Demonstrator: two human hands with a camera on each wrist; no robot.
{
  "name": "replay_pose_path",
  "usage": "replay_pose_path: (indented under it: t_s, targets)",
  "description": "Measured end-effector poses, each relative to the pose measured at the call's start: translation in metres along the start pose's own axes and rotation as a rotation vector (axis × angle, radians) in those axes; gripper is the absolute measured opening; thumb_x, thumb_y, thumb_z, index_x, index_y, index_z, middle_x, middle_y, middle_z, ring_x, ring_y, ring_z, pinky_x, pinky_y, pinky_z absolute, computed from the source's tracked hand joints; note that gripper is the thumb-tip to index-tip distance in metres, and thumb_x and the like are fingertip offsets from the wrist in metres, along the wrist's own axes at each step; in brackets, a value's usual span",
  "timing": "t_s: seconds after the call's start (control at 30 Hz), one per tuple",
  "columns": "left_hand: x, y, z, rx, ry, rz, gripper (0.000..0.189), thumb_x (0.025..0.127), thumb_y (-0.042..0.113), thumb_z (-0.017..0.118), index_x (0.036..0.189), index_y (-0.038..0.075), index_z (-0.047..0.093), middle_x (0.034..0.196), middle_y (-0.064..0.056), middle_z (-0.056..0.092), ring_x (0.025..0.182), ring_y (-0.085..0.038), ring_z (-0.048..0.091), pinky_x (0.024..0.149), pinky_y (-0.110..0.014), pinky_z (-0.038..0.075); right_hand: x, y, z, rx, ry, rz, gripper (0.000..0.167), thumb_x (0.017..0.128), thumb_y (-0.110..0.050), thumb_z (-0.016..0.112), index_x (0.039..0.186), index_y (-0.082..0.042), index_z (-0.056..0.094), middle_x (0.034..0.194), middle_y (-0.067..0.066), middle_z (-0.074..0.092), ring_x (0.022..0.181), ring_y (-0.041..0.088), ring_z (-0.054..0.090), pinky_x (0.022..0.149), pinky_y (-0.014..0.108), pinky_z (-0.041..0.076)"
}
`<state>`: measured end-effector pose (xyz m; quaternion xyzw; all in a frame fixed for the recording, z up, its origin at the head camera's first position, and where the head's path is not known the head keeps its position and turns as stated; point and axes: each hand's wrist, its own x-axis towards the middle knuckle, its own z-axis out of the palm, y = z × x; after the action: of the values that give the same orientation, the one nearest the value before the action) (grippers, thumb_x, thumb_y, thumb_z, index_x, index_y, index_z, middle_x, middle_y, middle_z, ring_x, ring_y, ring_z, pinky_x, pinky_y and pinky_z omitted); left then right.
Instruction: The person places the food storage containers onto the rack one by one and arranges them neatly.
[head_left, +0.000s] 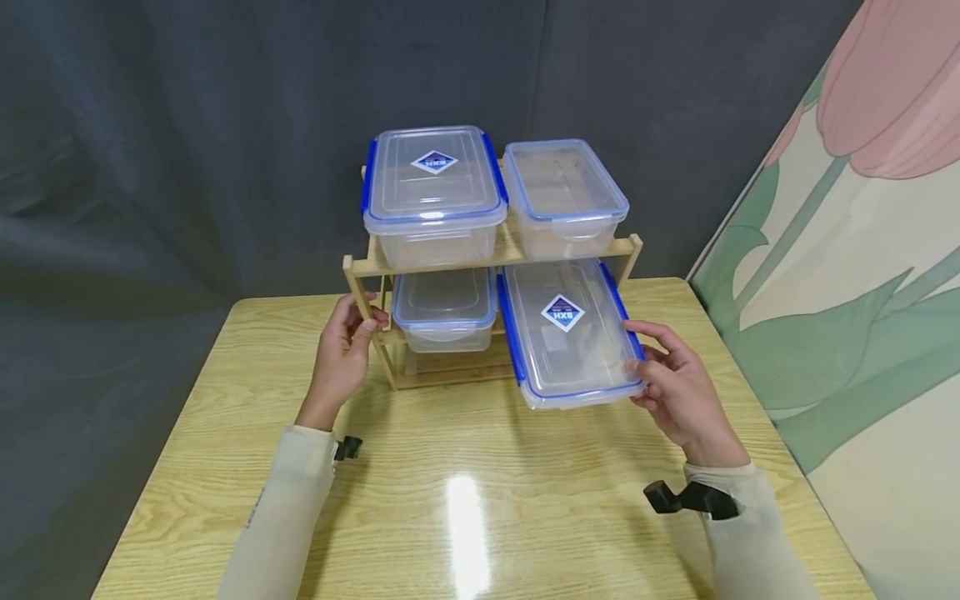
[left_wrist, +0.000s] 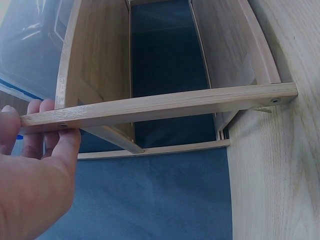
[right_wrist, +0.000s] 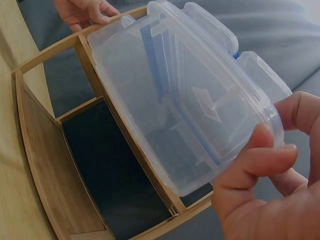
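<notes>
My left hand (head_left: 341, 358) grips the front left post of a two-tier wooden rack (head_left: 360, 287); in the left wrist view the fingers (left_wrist: 50, 145) wrap behind the wood. At the right, my right hand (head_left: 678, 392) pinches the front right corner of a clear plastic food container (head_left: 577, 354) with blue side clips and a diamond label. This container juts forward and tilts from the lower shelf, its back part under the upper shelf. The right wrist view shows the container's side (right_wrist: 135, 100) over the rack's edge, with the thumb and fingers (right_wrist: 265, 160) at its lid end.
A large blue-clipped container (head_left: 435, 187) and a smaller lidded container (head_left: 566, 179) stand on the upper shelf. Another lidded container (head_left: 444, 310) sits lower left. The rack stands on a wooden table (head_left: 375, 517), before a dark curtain (head_left: 187, 150) and beside a flower-patterned panel (head_left: 847, 317).
</notes>
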<state>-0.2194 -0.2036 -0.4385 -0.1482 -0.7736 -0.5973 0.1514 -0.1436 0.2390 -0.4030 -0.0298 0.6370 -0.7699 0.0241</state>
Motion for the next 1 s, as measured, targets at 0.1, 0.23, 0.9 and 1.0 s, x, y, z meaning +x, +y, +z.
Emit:
replay_pose_path:
  t_s: [0.1,0.23,0.9,1.0]
  targets:
    - [0.000,0.000,0.000,-0.009,-0.001,0.000,0.034,0.112,0.010,0.047,0.146,0.006,0.051,0.118,-0.023,0.066,0.105,-0.015,0.065,0.093,-0.019,0.054,0.002,-0.001,-0.002,0.029,-0.006,-0.005,0.046,0.101,0.008,0.058,0.138,-0.017,0.066,0.108,0.006,0.059,0.065,0.011,0.061,0.050,0.013,0.045]
    - [0.000,0.000,0.000,-0.015,-0.004,0.002,0.034,0.113,0.009,0.046,0.146,0.005,0.050,0.119,-0.023,0.066,0.106,-0.013,0.065,0.095,-0.018,0.054,0.004,-0.002,-0.002,0.106,-0.022,-0.039,0.035,0.102,0.006,0.062,0.130,-0.012,0.073,0.100,0.004,0.064,0.061,0.009,0.063,0.051,0.013,0.050]
    - [0.000,-0.001,0.000,-0.018,-0.008,0.004,0.034,0.113,0.010,0.047,0.146,0.005,0.050,0.118,-0.023,0.066,0.106,-0.012,0.065,0.096,-0.018,0.053,0.006,-0.014,0.001,0.055,-0.015,-0.028,0.050,0.096,0.009,0.070,0.143,-0.008,0.066,0.123,0.008,0.060,0.082,0.012,0.069,0.069,0.019,0.061]
    - [0.000,-0.002,0.000,-0.026,-0.008,0.001,0.035,0.113,0.010,0.047,0.147,0.003,0.049,0.118,-0.023,0.065,0.106,-0.010,0.065,0.096,-0.018,0.054,0.006,-0.013,0.003,0.019,-0.028,-0.040,0.058,0.094,0.011,0.072,0.148,-0.007,0.061,0.127,0.009,0.056,0.085,0.012,0.070,0.070,0.019,0.060]
